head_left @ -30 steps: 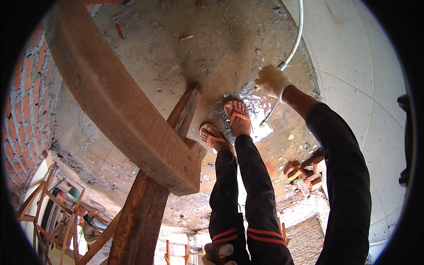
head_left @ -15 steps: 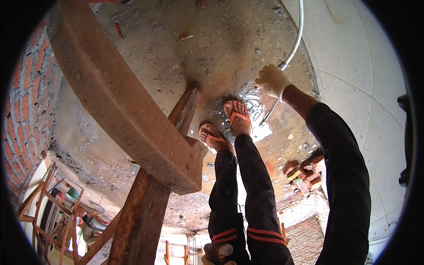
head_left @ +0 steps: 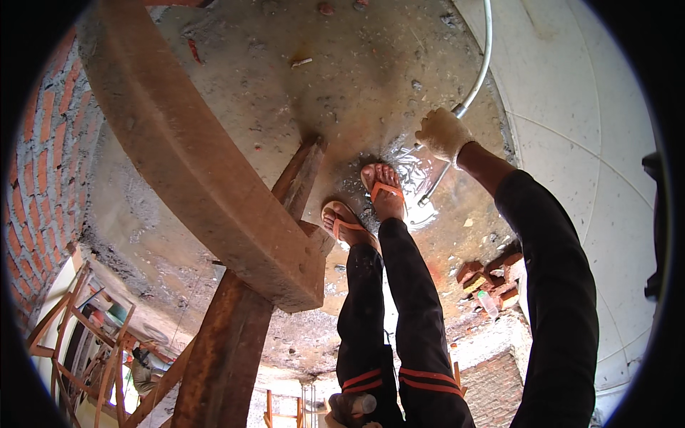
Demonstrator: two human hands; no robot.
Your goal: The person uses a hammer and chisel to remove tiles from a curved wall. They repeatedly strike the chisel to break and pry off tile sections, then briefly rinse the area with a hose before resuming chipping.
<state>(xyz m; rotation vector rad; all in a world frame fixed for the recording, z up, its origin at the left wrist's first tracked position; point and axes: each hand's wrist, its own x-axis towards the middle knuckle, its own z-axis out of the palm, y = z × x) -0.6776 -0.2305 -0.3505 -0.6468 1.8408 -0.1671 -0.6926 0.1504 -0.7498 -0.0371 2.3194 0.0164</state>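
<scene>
In a pale work glove, my right hand (head_left: 444,135) is closed where a white hose (head_left: 485,64) with a metal end fitting (head_left: 459,110) meets it. From under the hand a thin metal rod (head_left: 435,187) slants down toward the wet floor, its dark tip close above bright, rippled water (head_left: 415,171) beside my right foot. Another thin bit sticks out left of the fingers; its kind is unclear. At the lower edge, before my thighs, pale glove-like patches of my left hand (head_left: 332,421) show around a dark cylindrical object (head_left: 349,407) with a pale round end. Most of that hand is cut off.
A thick wooden beam (head_left: 193,157) runs across the left, resting by a wooden post (head_left: 225,349). Shallow water and grit cover the floor (head_left: 242,85). Broken bricks (head_left: 492,274) and a clear bottle (head_left: 488,304) lie right. A person (head_left: 143,371) is at lower left.
My right hand has shifted very slightly to the right and down with the hose. The ripples and glints on the water have changed shape.
</scene>
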